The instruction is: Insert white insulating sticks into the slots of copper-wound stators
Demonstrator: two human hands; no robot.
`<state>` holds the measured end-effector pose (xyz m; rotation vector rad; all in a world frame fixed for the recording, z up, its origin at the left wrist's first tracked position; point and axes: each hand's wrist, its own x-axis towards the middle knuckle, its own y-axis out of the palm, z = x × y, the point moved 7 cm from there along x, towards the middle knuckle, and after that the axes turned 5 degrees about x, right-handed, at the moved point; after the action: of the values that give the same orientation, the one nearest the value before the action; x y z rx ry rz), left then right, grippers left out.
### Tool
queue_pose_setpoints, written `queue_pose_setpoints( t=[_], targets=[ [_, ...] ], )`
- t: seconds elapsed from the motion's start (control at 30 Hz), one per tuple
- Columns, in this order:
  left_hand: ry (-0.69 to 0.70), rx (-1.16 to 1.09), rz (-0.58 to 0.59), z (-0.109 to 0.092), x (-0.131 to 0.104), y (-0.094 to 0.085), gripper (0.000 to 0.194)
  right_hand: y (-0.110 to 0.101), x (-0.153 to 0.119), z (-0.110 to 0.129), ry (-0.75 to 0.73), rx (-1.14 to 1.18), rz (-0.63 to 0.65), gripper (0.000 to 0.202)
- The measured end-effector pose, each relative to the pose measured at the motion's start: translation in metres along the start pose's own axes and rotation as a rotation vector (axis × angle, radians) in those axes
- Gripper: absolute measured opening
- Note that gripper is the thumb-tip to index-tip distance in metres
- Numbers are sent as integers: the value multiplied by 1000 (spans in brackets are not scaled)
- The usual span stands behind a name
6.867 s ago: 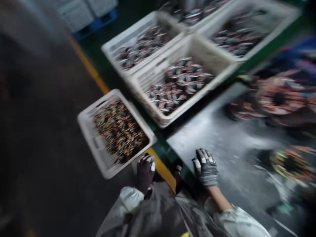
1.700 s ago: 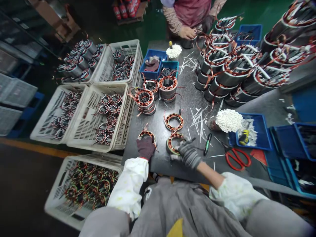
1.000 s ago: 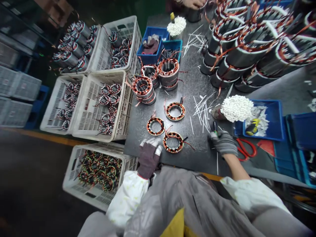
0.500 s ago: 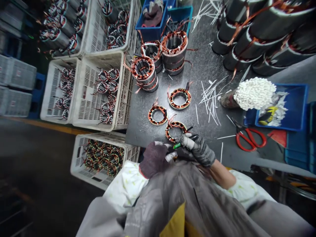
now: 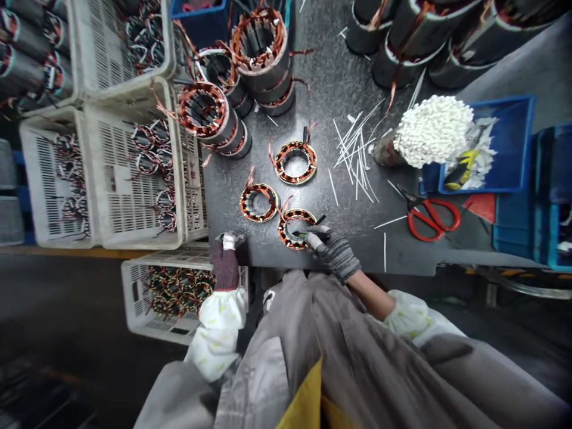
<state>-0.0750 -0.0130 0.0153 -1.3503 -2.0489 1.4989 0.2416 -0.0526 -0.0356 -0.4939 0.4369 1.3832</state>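
Right hand (image 5: 330, 247) grasping pen (image 5: 304, 235) over wound ring (image 5: 283, 236); other rings (image 5: 243, 206), white sticks (image 5: 354, 152), scissors (image 5: 431, 213) nearby

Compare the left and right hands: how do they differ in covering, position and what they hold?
The left hand is gloved in plain maroon; the right hand in streaked gray knit.
The left hand is at the table edge, away from the rings; the right hand is at the nearest copper-wound ring.
The right hand grips a pen; whether the left hand holds anything is unclear.
Both gloves show white at the fingers.
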Motion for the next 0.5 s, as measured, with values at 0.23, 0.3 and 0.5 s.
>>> queue_pose_setpoints(
  t=[0.23,0.3,0.5],
  targets=[
    [29,473,15,-7,38,38,54,1,7,-3,71,-141,68,23],
    [58,496,7,-15,48,44,55,2,9,-4,77,-178,66,22],
    [56,625,-2,-21,74,68,60,0,5,18,46,11,105,23]
  ],
)
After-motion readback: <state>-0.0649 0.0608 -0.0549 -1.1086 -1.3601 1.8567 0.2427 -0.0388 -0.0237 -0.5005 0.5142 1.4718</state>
